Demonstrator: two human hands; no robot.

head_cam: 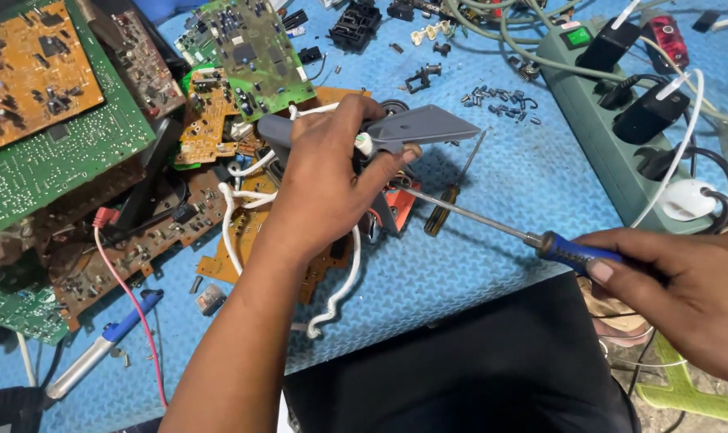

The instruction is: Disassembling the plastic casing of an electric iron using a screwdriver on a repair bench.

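Grey plastic part (412,128) sits gripped in the left hand (328,180), held above the blue bench (476,265) over a brown circuit board (251,232) with white cables (340,289). The right hand (685,285) is closed around a blue-handled soldering iron (540,239), its thin shaft reaching to just under the left hand's fingers. A green power strip (612,136) lies well apart, toward the right edge.

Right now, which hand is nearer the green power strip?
Right. The right hand sits just below the green power strip, holding a blue-handled screwdriver; the left hand is farther left.
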